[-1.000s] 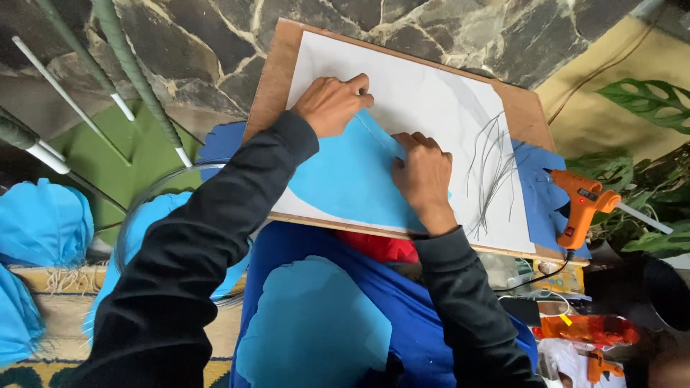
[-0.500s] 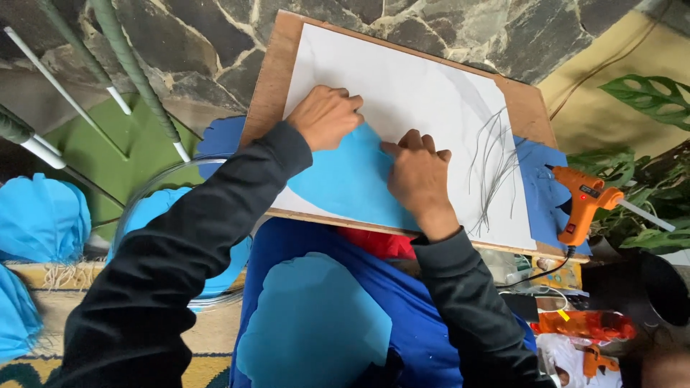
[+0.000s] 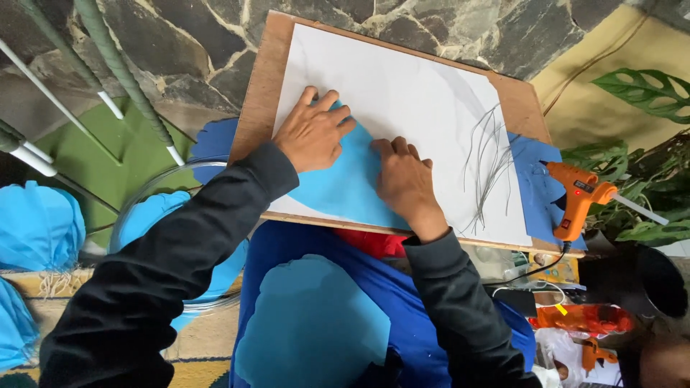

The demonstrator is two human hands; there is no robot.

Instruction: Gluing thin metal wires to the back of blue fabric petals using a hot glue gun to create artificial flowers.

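So, both hands flat on the curved light-blue paper cutout (image 3: pixel 338 188)

Left hand (image 3: pixel 313 132) and right hand (image 3: pixel 404 179) rest apart, palms down, gripping nothing; cutout lies under them on white sheet (image 3: pixel 417 100); I'd smooth outward, evenly; orange glue gun (image 3: pixel 575 201) sits right.

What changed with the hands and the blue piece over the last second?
The left hand slid down from the blue cut-out's upper edge and now lies flat on it; the right hand shifted slightly, fingers pressing the sheet. Nothing was picked up or released. The white paper, wooden board and orange glue gun stayed put.
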